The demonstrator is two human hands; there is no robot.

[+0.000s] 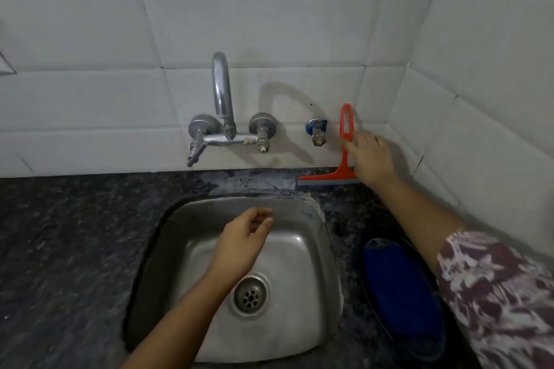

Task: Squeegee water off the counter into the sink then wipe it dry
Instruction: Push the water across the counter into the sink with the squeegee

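A red squeegee (345, 126) stands upright against the white tiled wall, with its blade on the dark granite counter (75, 249) behind the steel sink (302, 323). My right hand (373, 159) is at the middle of its handle, with the thumb across the front and the fingers to the right of it. My left hand (242, 246) hovers over the sink basin, fingers loosely curled and holding nothing. A blue cloth (401, 287) lies to the right of the sink. A wet patch shows on the counter behind the sink.
A chrome wall tap (223, 117) with two valves juts out above the sink's back edge. A small angle valve (317, 133) sits just left of the squeegee. The blue cloth rests in a dark oval dish (364, 278). The tiled side wall closes in on the right.
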